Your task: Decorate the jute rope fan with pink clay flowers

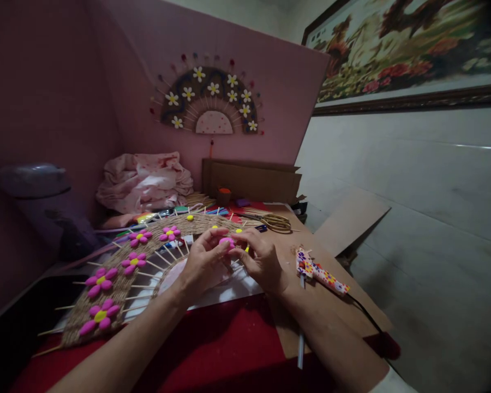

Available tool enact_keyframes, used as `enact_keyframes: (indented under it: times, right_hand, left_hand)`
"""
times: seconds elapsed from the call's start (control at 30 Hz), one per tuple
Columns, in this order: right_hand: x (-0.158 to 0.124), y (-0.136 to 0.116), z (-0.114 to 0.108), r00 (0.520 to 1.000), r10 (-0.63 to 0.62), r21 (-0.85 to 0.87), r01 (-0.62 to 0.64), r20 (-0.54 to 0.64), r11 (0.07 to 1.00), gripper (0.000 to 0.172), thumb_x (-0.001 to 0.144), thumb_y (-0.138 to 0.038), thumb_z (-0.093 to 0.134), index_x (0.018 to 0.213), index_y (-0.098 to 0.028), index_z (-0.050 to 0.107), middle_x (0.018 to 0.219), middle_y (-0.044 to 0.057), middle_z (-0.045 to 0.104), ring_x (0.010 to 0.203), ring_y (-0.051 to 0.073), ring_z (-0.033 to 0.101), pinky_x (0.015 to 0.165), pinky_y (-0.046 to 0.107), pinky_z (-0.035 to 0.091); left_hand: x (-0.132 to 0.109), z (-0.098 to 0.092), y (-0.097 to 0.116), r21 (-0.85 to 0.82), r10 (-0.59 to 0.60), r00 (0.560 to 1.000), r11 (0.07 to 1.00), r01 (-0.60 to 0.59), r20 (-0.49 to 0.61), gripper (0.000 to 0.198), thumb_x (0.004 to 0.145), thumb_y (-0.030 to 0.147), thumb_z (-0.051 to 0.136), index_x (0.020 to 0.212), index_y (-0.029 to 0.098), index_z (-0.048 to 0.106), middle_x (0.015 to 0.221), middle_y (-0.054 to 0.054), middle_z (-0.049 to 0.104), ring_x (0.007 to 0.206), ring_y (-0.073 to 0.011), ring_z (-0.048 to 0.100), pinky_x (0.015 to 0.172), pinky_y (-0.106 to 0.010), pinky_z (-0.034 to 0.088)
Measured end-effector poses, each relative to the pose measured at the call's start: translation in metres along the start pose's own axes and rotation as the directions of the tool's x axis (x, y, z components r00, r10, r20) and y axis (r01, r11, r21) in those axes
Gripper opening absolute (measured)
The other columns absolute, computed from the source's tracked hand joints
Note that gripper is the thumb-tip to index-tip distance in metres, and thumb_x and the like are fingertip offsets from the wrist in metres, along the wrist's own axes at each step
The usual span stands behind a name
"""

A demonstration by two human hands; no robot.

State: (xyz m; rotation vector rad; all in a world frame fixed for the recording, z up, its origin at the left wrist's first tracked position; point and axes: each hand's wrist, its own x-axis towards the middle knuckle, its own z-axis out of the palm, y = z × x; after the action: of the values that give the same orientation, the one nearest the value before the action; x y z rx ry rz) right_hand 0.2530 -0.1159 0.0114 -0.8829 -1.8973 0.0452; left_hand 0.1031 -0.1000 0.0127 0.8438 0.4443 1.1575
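Between the fingertips of my left hand (pixel 207 256) and my right hand (pixel 262 259) is a small lump of pink modelling clay (pixel 226 243). Both hands pinch it, above the inner edge of a fan-shaped piece (pixel 76 305) made of twine wound on thin sticks. Pink clay flowers with yellow centres, such as the near flower (pixel 100 315), sit along the fan's left side. A lone yellow clay disc (pixel 190 218) lies at its top, and more yellow dots show near my fingers. My hands hide part of the fan's right side.
A glue gun (pixel 319 273) in flowered wrapping lies right, its clear glue stick (pixel 301 338) pointing towards me. Golden-handled scissors (pixel 275 221) rest behind my right hand. Pink cloth (pixel 143 183) and a cardboard box (pixel 251 183) stand behind. A finished flowered fan (pixel 213 90) hangs above.
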Motion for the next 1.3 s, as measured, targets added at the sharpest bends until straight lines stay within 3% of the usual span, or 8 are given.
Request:
enact_keyframes:
  times: [0.33, 0.53, 0.7, 0.87, 0.97, 1.1, 1.2, 1.3]
  right_hand:
    - [-0.001, 0.000, -0.001, 0.999, 0.017, -0.010, -0.017, 0.038, 1.000, 0.015, 0.085, -0.025, 0.057, 0.096, -0.019, 0.063, 0.078, 0.004, 0.061, 0.072, 0.016, 0.056, 0.064, 0.028, 0.045]
    - [-0.001, -0.001, -0.001, 0.999, 0.034, 0.035, -0.035, 0.030, 0.999, 0.010, 0.085, -0.024, 0.056, 0.088, -0.020, 0.064, 0.074, 0.003, 0.061, 0.068, 0.015, 0.055, 0.062, 0.027, 0.044]
    - [0.000, -0.005, -0.001, 0.996, 0.085, 0.051, -0.087, 0.038, 0.995, 0.009, 0.083, -0.024, 0.056, 0.081, -0.018, 0.063, 0.070, 0.003, 0.063, 0.064, 0.013, 0.055, 0.059, 0.025, 0.044]
    - [-0.001, -0.002, 0.002, 0.975, 0.215, 0.210, -0.221, 0.054, 0.952, 0.011, 0.080, -0.025, 0.059, 0.073, -0.017, 0.062, 0.065, 0.001, 0.061, 0.056, 0.010, 0.053, 0.052, 0.023, 0.043]
    - [-0.003, 0.003, 0.004, 0.965, 0.251, 0.339, -0.263, 0.078, 0.903, 0.015, 0.078, -0.031, 0.064, 0.083, -0.017, 0.064, 0.070, 0.001, 0.063, 0.059, 0.011, 0.056, 0.054, 0.023, 0.046]
    - [-0.005, 0.007, 0.003, 0.984, 0.181, 0.327, -0.169, -0.004, 0.930, 0.029, 0.079, -0.026, 0.064, 0.107, -0.022, 0.061, 0.081, 0.002, 0.064, 0.070, 0.013, 0.060, 0.063, 0.026, 0.051]
    - [-0.004, 0.007, 0.001, 0.999, 0.026, 0.203, -0.031, 0.027, 0.979, 0.022, 0.081, -0.021, 0.061, 0.103, -0.023, 0.063, 0.089, 0.005, 0.065, 0.080, 0.015, 0.061, 0.070, 0.029, 0.051]
    - [-0.004, 0.008, 0.000, 1.000, -0.002, 0.115, -0.001, 0.029, 0.993, 0.016, 0.084, -0.016, 0.056, 0.095, -0.022, 0.064, 0.087, 0.005, 0.065, 0.082, 0.016, 0.060, 0.073, 0.031, 0.050]
  left_hand:
    - [-0.001, -0.001, -0.001, 0.061, 0.007, 1.000, 0.998, -0.008, 0.027, 0.030, 0.067, 0.019, 0.074, 0.092, 0.018, 0.057, 0.079, 0.000, 0.064, 0.063, -0.0108, 0.060, 0.055, -0.022, 0.045]
    - [-0.001, -0.001, -0.001, 0.062, -0.066, 0.996, 0.996, 0.063, 0.058, 0.023, 0.066, 0.024, 0.074, 0.080, 0.017, 0.058, 0.064, 0.001, 0.060, 0.053, -0.0106, 0.055, 0.047, -0.022, 0.041]
    - [-0.002, 0.005, 0.002, -0.011, -0.101, 0.995, 0.995, 0.100, -0.011, 0.022, 0.060, 0.017, 0.076, 0.072, 0.017, 0.057, 0.059, 0.002, 0.059, 0.054, -0.0111, 0.057, 0.050, -0.023, 0.043]
    - [-0.004, 0.010, 0.007, 0.020, -0.140, 0.987, 0.990, 0.142, -0.074, 0.023, 0.058, 0.015, 0.075, 0.070, 0.017, 0.055, 0.055, 0.004, 0.057, 0.048, -0.0097, 0.055, 0.046, -0.021, 0.041]
    - [-0.004, 0.008, 0.008, 0.004, -0.106, 0.991, 0.994, 0.107, -0.083, 0.022, 0.059, 0.015, 0.074, 0.070, 0.016, 0.056, 0.058, 0.002, 0.060, 0.051, -0.0094, 0.056, 0.050, -0.021, 0.043]
    - [-0.001, 0.004, 0.007, -0.004, -0.074, 0.995, 0.997, 0.074, -0.073, 0.020, 0.062, 0.016, 0.075, 0.073, 0.015, 0.059, 0.065, 0.000, 0.064, 0.054, -0.0089, 0.057, 0.051, -0.020, 0.044]
    - [-0.001, 0.003, 0.005, -0.008, -0.078, 0.996, 0.997, 0.078, -0.052, 0.020, 0.062, 0.018, 0.076, 0.074, 0.015, 0.060, 0.067, -0.001, 0.063, 0.056, -0.0087, 0.057, 0.051, -0.019, 0.043]
    - [-0.001, 0.003, 0.002, -0.008, -0.085, 0.996, 0.996, 0.085, -0.026, 0.020, 0.064, 0.021, 0.076, 0.072, 0.015, 0.059, 0.063, 0.001, 0.060, 0.054, -0.0084, 0.054, 0.051, -0.020, 0.043]
